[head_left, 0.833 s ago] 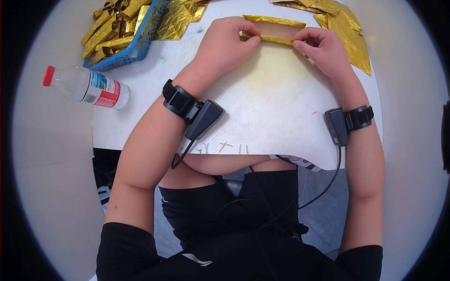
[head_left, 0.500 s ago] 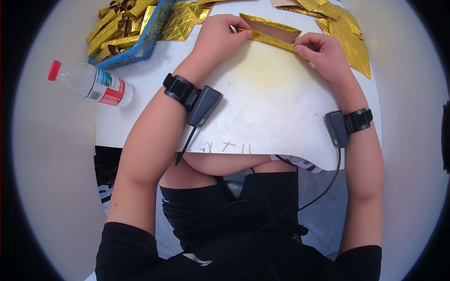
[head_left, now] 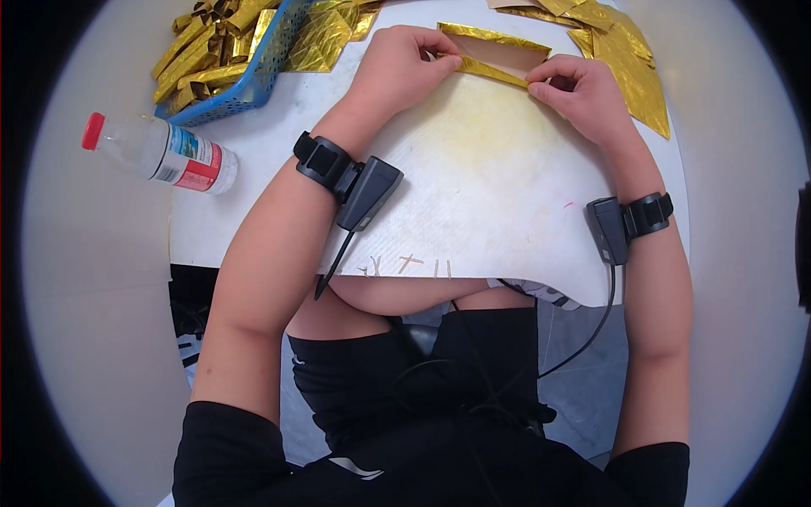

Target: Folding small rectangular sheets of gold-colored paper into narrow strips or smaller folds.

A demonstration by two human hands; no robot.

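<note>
At far left, a clear plastic water bottle with a red cap and a red-and-blue label [head_left: 160, 152] lies on its side at the edge of the white table [head_left: 253, 228]. Behind it, a blue perforated plastic basket [head_left: 253, 72] holds a heap of folded gold-foil paper pieces [head_left: 203, 51], with flat gold sheets just beside it. My left hand [head_left: 401, 68], a black wrist-strapped device [head_left: 346, 177] on its forearm, is curled, with thumb and forefinger pinched narrowly on the left end of a long gold-foil paper strip with a brown inner face [head_left: 494, 55], which lies flat near the far edge of a white, yellow-stained work board [head_left: 481, 186]. My right hand [head_left: 583, 93] is likewise curled, its fingertips [head_left: 541, 84] pressing the near folded edge of the strip at its right end. Both hands touch the strip; neither is spread wide. A second black device [head_left: 621, 224] with a trailing cable sits on my right wrist. At far right, a loose stack of flat gold-foil sheets [head_left: 629, 68] rests on the table just beyond my right hand.
</note>
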